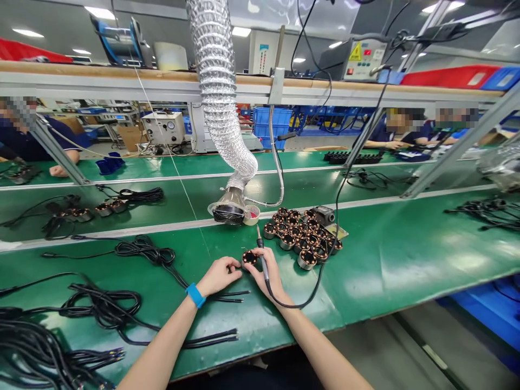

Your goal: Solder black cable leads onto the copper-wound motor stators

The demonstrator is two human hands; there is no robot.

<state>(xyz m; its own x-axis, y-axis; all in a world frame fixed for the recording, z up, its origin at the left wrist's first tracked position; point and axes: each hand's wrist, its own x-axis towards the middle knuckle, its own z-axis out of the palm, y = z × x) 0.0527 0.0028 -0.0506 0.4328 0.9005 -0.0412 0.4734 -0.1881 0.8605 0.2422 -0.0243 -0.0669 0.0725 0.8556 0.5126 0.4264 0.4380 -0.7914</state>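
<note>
A soldering iron (264, 266) lies across my right hand (268, 271), its tip pointing up and away. The fingers of that hand also grip a round copper-wound stator (249, 258). My left hand (219, 275), with a blue band (195, 296) at the wrist, is just left of the stator; its fingers are curled, and whether they pinch a small part is too small to tell. To the right of my hands stands a cluster of several stators (303, 235). Black cables (146, 252) with bare ends lie left of and beneath my left wrist.
A fume extractor nozzle (229, 208) hangs from a silver duct (219, 97) beyond my hands, beside a tape roll (252, 215). Thick cable bundles (36, 346) cover the left of the green bench (377, 271). People sit across the bench at both sides.
</note>
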